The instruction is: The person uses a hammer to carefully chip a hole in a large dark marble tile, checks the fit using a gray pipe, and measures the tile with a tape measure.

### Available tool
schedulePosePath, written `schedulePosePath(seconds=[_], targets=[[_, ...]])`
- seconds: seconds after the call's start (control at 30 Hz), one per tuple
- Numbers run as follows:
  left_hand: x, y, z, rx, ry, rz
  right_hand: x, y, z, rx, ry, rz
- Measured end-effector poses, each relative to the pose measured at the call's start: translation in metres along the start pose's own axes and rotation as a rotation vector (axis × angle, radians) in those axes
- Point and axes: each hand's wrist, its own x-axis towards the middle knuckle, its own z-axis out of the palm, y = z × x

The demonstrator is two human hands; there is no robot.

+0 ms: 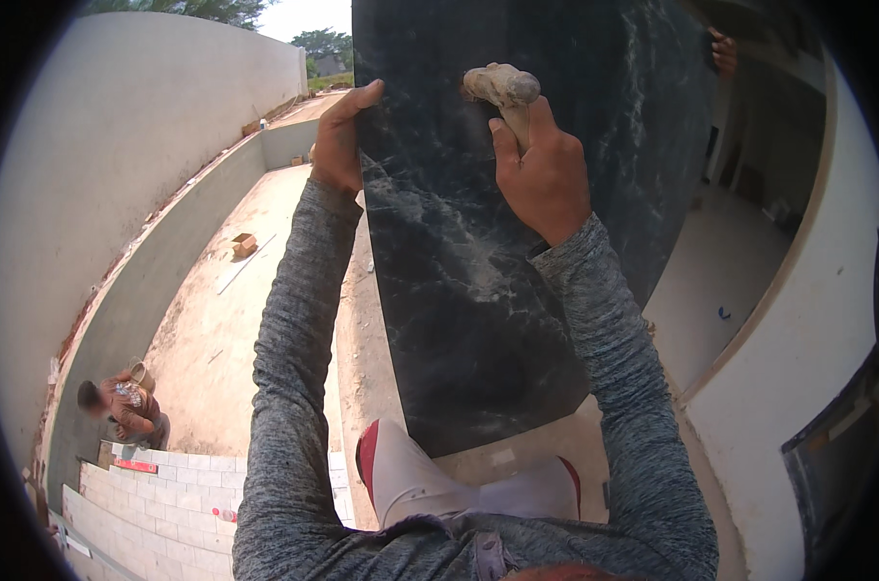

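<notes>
A large black slab [459,349] with pale marble veins stands upright in front of me. My left hand [340,140] grips its left edge high up, thumb on the front face and the other fingers mostly hidden behind. In my right hand [548,174] is a mallet [505,87], its head pale and crusted. The mallet head is in front of the slab's upper part; whether it touches the face I cannot tell. Another person's hand [722,50] is at the slab's upper right edge.
At the lower left a co-worker [129,412] crouches beside pale block paving [187,494] and a low grey wall [110,334]. An open cardboard box [244,244] sits on bare ground. A doorway with a tiled floor [710,281] lies right of the slab, bordered by a white wall [798,387].
</notes>
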Motion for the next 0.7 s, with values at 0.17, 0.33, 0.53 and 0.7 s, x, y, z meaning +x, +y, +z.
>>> schedulePosePath(seconds=[0.17, 0.33, 0.53, 0.7], targets=[[0.001, 0.000, 0.002, 0.003, 0.039, 0.018, -0.001, -0.005, 0.002, 0.061, 0.082, -0.038], [0.000, 0.000, 0.000, -0.003, 0.027, 0.006, 0.000, -0.005, -0.004, -0.014, -0.016, 0.017], [0.000, 0.000, 0.003, -0.005, 0.037, -0.023, 0.004, -0.009, -0.004, -0.045, -0.079, 0.051], [0.002, 0.001, -0.006, 0.030, 0.087, 0.030, 0.000, -0.013, -0.006, 0.064, 0.028, 0.026]])
